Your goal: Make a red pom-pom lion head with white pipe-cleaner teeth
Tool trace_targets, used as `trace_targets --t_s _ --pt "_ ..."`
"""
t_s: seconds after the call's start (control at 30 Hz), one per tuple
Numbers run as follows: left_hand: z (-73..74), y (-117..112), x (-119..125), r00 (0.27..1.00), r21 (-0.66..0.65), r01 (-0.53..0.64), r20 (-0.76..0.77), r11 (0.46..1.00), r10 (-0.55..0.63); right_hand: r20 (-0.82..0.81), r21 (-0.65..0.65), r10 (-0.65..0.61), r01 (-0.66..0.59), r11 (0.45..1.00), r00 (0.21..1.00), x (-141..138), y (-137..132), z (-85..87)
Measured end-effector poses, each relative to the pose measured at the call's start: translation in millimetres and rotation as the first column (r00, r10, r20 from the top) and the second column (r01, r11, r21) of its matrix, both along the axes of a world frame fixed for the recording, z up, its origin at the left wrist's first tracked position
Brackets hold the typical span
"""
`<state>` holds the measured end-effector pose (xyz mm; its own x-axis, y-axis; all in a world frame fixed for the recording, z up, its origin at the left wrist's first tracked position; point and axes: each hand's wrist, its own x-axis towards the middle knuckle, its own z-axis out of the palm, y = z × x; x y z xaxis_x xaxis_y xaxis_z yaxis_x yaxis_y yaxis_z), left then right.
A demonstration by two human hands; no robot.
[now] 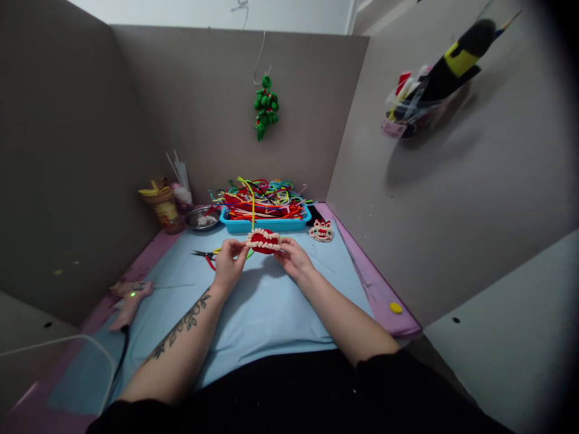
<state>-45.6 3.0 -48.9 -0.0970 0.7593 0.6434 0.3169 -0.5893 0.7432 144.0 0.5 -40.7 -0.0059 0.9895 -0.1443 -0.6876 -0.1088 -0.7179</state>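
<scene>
Both hands hold a red pipe-cleaner piece edged in cream-white loops (263, 240) above the light blue mat (266, 313). My left hand (229, 260) pinches its left end with closed fingers. My right hand (293, 257) pinches the right end, fingers closed. A yellow pipe cleaner (252, 205) rises from the piece toward the tray behind it.
A blue tray (265, 224) piled with coloured pipe cleaners stands behind the hands. A finished red and white piece (321, 231) lies right of it. Red-handled scissors (205, 255) lie left of my left hand. A pink glue gun (129, 300) rests at the left edge. Cups and a metal dish (202, 218) stand back left. A green ornament (266, 108) hangs on the back wall.
</scene>
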Motion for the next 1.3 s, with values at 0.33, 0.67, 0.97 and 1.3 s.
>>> trace_targets --t_s 0.33,0.67,0.97,1.3 --pt "8.0 -17 4 0.983 0.239 -0.130 -0.099 0.962 0.157 -0.035 0.048 0.052 -0.050 0.998 0.998 2 11 -17.0" --pt "9.1 -14 2 0.971 0.256 -0.132 -0.163 0.958 0.178 -0.041 0.086 0.054 -0.050 0.995 0.998 2 6 -11.2" --pt "10.3 -7 2 0.996 0.083 -0.048 -0.073 0.995 0.055 0.009 0.202 -0.002 0.000 0.979 1.000 5 -1 2.5" --pt "2.9 3 1 0.997 -0.119 0.062 0.051 0.991 -0.056 0.051 0.216 0.021 -0.031 0.976 0.998 4 -7 10.0"
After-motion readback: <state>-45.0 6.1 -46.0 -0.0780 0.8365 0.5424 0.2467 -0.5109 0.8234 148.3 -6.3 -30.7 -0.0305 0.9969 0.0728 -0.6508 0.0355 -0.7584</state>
